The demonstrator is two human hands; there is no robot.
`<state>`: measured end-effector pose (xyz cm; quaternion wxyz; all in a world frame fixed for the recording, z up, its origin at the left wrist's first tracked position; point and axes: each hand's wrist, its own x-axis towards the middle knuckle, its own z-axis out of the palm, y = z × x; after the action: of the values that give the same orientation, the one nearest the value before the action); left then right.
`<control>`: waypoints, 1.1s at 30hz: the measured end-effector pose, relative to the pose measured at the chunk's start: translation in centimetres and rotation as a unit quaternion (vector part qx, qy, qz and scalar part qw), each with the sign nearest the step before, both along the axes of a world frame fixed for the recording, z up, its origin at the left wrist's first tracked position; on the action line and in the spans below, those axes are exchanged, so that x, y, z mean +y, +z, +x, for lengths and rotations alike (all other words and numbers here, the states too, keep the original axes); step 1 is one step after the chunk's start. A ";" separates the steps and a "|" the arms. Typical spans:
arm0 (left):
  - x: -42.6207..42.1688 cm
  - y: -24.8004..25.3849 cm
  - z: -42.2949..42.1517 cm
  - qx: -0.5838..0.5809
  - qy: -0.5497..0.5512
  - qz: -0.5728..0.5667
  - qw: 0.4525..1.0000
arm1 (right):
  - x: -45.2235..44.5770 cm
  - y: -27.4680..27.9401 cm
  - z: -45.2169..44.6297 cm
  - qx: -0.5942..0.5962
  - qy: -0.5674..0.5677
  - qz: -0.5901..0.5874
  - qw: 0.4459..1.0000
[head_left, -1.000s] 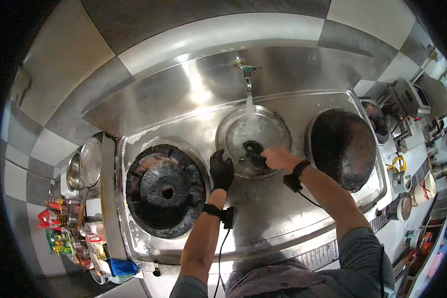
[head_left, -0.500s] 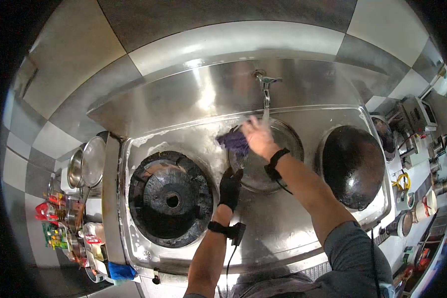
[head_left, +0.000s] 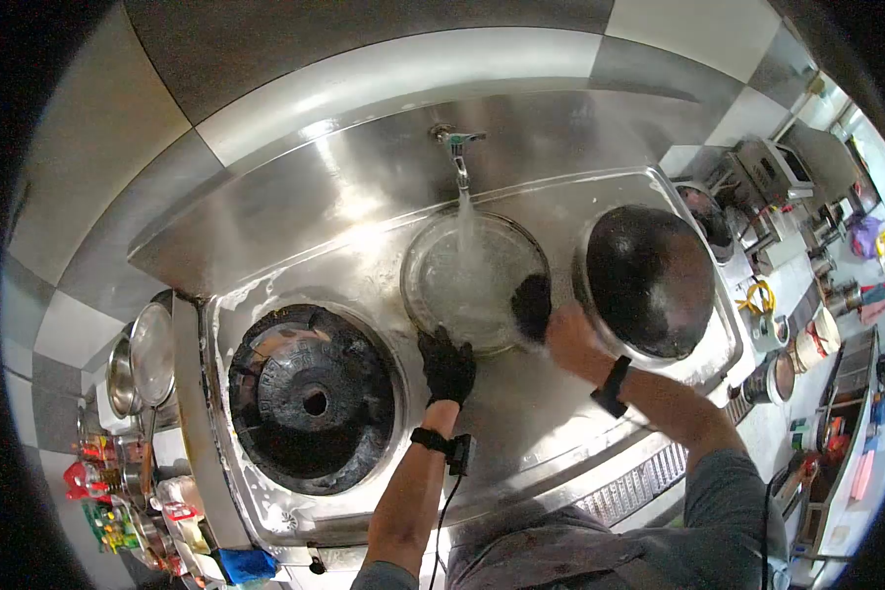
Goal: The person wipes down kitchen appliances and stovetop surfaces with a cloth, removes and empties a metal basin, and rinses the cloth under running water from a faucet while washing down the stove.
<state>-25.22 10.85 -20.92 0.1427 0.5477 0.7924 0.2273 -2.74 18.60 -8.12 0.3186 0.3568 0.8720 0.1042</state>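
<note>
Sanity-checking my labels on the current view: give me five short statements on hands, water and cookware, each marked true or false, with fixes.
1. Water runs from the tap into the round pan. True.
2. The left hand is bare. False: it wears a black glove.
3. The right hand is at the dark cloth, on the round pan's right side. True.
4. The blackened ring with a hole in its middle sits to the right of the round pan. False: it sits to the left.
5. The dark domed pan is under the running water. False: it is off to the right of the stream.
</note>
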 end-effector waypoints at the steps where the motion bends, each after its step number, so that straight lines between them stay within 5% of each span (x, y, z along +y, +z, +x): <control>1: -0.6 1.3 0.3 -0.046 -0.006 -0.022 0.999 | -2.1 -2.3 -0.8 0.019 0.005 -0.047 0.999; 6: -3.6 -0.9 2.7 -0.049 -0.108 0.068 0.991 | -10.5 -5.7 -1.1 0.155 0.030 -0.153 0.976; 7: -4.4 2.2 3.7 0.000 -0.279 -0.072 0.958 | -11.3 -5.0 -0.8 0.179 -0.050 -0.148 0.971; 9: -6.2 4.4 4.9 0.047 -0.438 -0.207 0.873 | -12.6 -5.1 0.3 0.199 -0.134 -0.142 0.960; 11: -8.9 3.4 4.8 0.071 -0.395 -0.020 0.916 | -14.5 -7.4 1.8 0.364 -0.100 -0.169 0.911; 12: -9.9 2.8 4.8 0.079 -0.377 0.042 0.922 | -15.9 -8.9 2.3 0.431 0.007 -0.126 0.894; 15: -9.0 0.1 4.8 0.017 -0.322 0.021 0.946 | -13.8 -8.2 2.8 0.322 0.089 -0.177 0.926; 17: -7.6 -0.7 5.1 -0.158 -0.264 -0.110 0.945 | -8.8 -10.4 5.0 0.321 0.116 -0.113 0.933; 20: -8.3 -6.6 5.0 0.011 -0.270 0.019 0.963 | 0.0 -8.6 7.4 0.241 0.147 -0.003 0.959; 22: -8.5 -7.1 7.1 -0.004 -0.218 0.027 0.975 | 5.1 -4.7 8.5 0.220 0.138 0.052 0.964; 25: -7.2 -6.2 9.0 0.036 -0.195 0.046 0.979 | 13.8 -7.7 8.5 0.216 0.062 0.110 0.968; 28: -6.8 -5.4 10.9 -0.144 -0.075 0.092 0.982 | 18.3 -9.1 6.4 0.287 -0.031 0.091 0.953; 29: -7.0 -5.4 11.3 -0.143 -0.070 0.087 0.983 | 18.5 -9.5 6.0 0.336 -0.099 0.087 0.933; 32: -6.6 -4.3 12.2 -0.036 -0.093 0.085 0.991 | 13.9 -10.7 6.0 0.315 -0.058 0.086 0.943; 33: -6.6 -3.9 12.9 -0.242 0.003 0.094 0.966 | 11.6 -10.8 6.6 0.357 -0.008 0.130 0.925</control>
<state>-12.32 4.29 -24.85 0.2776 0.4851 0.7109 0.4269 3.86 30.20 -18.91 -0.0619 0.4157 0.9039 0.0794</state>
